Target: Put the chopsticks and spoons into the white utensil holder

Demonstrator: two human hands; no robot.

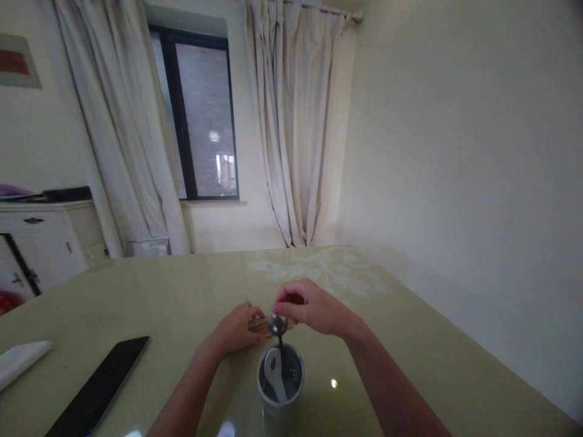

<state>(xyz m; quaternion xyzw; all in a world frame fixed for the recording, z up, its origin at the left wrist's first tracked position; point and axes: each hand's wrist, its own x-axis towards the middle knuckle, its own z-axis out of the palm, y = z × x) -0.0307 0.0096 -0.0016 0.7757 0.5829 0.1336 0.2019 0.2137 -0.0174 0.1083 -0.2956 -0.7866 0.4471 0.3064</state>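
Head view, lower centre of the frame: both hands meet over a table (410, 340) with a glossy yellow-green top. Left hand (237, 331) lies low on the surface, fingers curled round one end of a bundle of chopsticks (262, 326), which lies flat just beyond a cup; the grasp looks closed, though the fingertips are hidden behind the bundle. Right hand (310, 306) is raised slightly above the table, fingers bent and pinched together on the top of a metal spoon (277, 325); the bowl of that spoon shows just below the fingertips and its dark handle runs down into the cup (280, 382). Right hand also sits directly above the far end of the chopsticks; contact there cannot be told. The cup stands upright at bottom centre, nearer the camera than both hands, and holds a white ceramic spoon (274, 371) with a blue mark, leaning against its left wall. Lower left: a dark phone (98, 388) lies flat, well apart from the hands, and a white folded cloth (20, 359) lies at the left edge. Upper left of centre: a dark-framed window (200, 121) between pale curtains.
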